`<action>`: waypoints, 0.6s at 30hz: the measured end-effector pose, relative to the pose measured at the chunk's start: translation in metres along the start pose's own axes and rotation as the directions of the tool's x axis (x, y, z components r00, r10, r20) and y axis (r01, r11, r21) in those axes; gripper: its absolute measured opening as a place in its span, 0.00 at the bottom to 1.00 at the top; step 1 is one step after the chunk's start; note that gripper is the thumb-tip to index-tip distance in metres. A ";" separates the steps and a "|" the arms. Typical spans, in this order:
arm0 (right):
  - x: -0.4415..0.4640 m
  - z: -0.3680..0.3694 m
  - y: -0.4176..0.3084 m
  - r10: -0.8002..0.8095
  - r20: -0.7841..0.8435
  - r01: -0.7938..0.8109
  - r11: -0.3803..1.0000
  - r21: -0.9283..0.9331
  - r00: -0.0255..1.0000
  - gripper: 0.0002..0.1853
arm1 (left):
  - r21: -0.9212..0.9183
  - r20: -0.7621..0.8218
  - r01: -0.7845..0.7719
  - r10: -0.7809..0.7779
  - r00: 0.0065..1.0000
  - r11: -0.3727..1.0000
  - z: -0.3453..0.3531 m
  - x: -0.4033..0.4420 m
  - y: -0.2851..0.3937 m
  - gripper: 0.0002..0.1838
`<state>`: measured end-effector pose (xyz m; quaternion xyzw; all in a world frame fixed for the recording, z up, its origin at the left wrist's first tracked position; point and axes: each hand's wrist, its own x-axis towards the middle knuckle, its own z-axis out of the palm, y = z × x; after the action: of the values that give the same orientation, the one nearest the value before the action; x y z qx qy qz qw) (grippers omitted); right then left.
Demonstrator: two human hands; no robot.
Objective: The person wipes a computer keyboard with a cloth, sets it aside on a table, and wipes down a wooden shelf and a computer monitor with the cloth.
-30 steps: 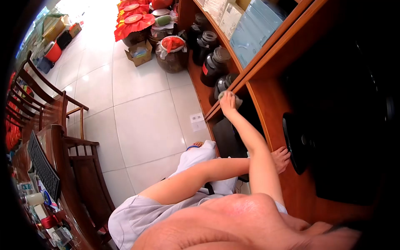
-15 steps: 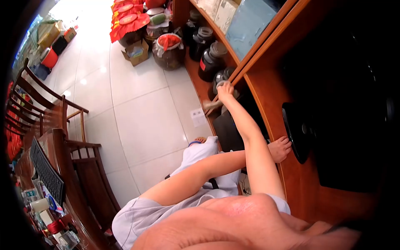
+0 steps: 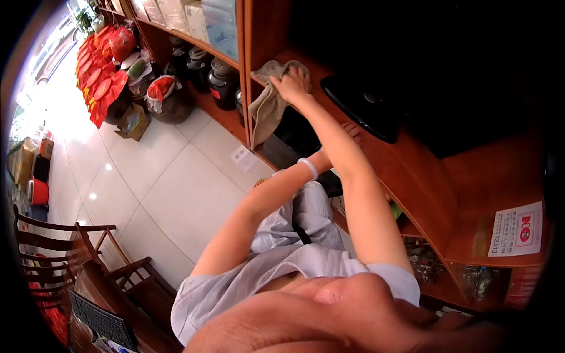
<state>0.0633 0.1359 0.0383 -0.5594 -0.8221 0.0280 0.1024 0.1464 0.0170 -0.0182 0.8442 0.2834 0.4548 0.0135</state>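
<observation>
My right hand (image 3: 292, 86) presses down on a grey-brown cloth (image 3: 268, 115) at the corner where the wooden desktop (image 3: 432, 197) meets the upright cabinet post. Its fingers bend over the bunched upper part, and the rest of the cloth hangs over the desk's edge. Partly hidden behind my right forearm, my left hand (image 3: 352, 132) lies on the desktop, fingers stretched out and nothing visible in them. A white bracelet (image 3: 308, 169) circles my left wrist. The black monitor base (image 3: 362, 109) stands close to both hands.
Dark jars (image 3: 222, 85) line the low shelf beyond the post. A brown pot (image 3: 169, 100) and a cardboard box (image 3: 133, 122) sit on the tiled floor. A wooden chair (image 3: 56, 250) and a keyboard (image 3: 100, 320) are at lower left. A printed sign (image 3: 516, 229) lies at right.
My right hand has moved with the cloth from the cabinet's front edge onto the desktop corner. My left hand remains on the desktop. The view has turned, showing more of the desk's right side.
</observation>
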 end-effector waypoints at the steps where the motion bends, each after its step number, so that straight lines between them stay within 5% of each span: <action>1: -0.001 -0.003 0.000 0.009 0.025 -0.009 1.000 0.001 1.000 0.33 | -0.075 -0.207 -0.094 0.077 0.975 0.993 0.004 -0.008 0.002 0.13; 3: -0.007 0.000 0.009 0.001 -0.041 0.001 0.999 0.050 0.999 0.30 | -0.300 -0.038 -0.054 0.045 0.998 0.953 -0.028 -0.031 0.029 0.15; 5: -0.020 0.001 0.024 -0.062 -0.035 0.065 0.996 0.067 0.997 0.29 | -0.175 0.028 -0.083 0.089 0.996 0.981 -0.045 -0.064 0.038 0.16; 9: -0.103 -0.015 0.075 -0.170 -0.364 0.147 0.985 -0.090 0.916 0.20 | -0.209 0.020 0.152 -0.151 0.988 0.966 -0.058 -0.117 0.027 0.12; 12: -0.187 -0.043 0.135 -0.198 -0.386 0.175 0.980 -0.093 0.901 0.15 | -0.329 0.069 0.381 -0.381 0.922 0.864 -0.075 -0.114 0.021 0.09; 15: -0.280 -0.087 0.199 0.067 -0.226 -0.104 0.982 -0.159 0.972 0.13 | -0.356 0.023 0.320 -0.334 0.942 0.878 -0.090 -0.076 0.025 0.08; 16: -0.305 -0.089 0.235 0.262 -0.228 -0.283 0.957 -0.060 0.938 0.13 | -0.304 -0.023 0.236 -0.255 0.967 0.923 -0.094 -0.063 0.026 0.08; 18: -0.364 -0.102 0.306 0.373 -0.177 -0.405 0.892 -0.202 0.911 0.15 | -0.321 -0.041 0.286 -0.315 0.948 0.903 -0.095 -0.038 0.029 0.08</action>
<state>0.4916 -0.0941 0.0393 -0.7215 -0.6819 -0.0865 0.0829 0.0701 -0.0484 0.0172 0.7558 0.3352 0.5244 0.2034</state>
